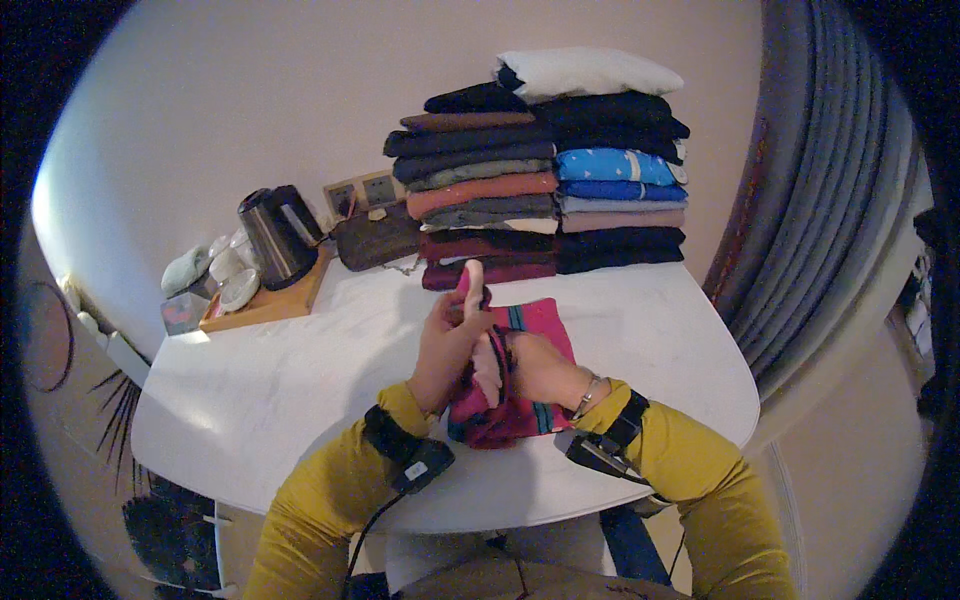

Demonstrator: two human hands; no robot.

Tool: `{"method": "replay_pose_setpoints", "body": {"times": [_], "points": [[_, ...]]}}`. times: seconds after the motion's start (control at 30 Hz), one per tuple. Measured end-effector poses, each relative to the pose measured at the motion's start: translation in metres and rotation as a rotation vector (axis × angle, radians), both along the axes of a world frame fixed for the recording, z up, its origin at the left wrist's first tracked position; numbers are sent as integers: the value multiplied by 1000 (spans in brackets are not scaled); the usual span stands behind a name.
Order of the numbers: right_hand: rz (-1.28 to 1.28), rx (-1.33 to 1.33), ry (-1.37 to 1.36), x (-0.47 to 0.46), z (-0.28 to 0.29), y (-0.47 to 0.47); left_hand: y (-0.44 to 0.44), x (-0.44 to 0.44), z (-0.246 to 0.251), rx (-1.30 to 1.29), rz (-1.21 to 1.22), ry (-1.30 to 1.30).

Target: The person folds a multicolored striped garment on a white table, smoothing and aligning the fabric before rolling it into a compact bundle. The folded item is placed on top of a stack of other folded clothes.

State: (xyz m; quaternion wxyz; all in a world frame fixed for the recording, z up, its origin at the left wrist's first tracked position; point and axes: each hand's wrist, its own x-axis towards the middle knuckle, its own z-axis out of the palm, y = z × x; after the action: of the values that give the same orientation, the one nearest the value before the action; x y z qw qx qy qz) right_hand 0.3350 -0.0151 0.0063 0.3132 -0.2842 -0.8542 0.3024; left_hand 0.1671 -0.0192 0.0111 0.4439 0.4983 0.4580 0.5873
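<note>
A red-pink folded garment (551, 330) with dark teal stripes lies on the white table (300, 390) in front of me. Its near part is raised and folded over, showing a paler pink edge. My left hand (441, 349) grips this raised part from the left, and a pale strip stands up above the fingers. From the right, my right hand (544, 367) reaches into the fold, its fingers mostly hidden by cloth. Both wrists carry black straps with small devices over yellow sleeves, and a bracelet circles the right wrist.
Two tall stacks of folded clothes, a left stack (480, 187) and a right stack (622, 202), stand against the wall. A brown handbag (379, 238) sits beside them. Further left, a wooden tray (296, 304) carries a kettle (274, 240) and cups (238, 289). A grey curtain (810, 165) hangs at right.
</note>
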Motion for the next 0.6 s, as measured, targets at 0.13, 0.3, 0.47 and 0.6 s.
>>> {"method": "replay_pose_setpoints", "body": {"times": [0.13,0.3,0.47,0.6], "points": [[-33,-62,13,4,-4,2,-13,0,-1,-77,-4,-242],[16,-179,42,6,-11,15,-20,4,-6,-39,-11,-306],[-143,-634,196,17,2,17,-17,1,-16,12,-76,-305],[-59,-955,441,24,26,13,-12,-3,-25,-43,-148,-344]]}}
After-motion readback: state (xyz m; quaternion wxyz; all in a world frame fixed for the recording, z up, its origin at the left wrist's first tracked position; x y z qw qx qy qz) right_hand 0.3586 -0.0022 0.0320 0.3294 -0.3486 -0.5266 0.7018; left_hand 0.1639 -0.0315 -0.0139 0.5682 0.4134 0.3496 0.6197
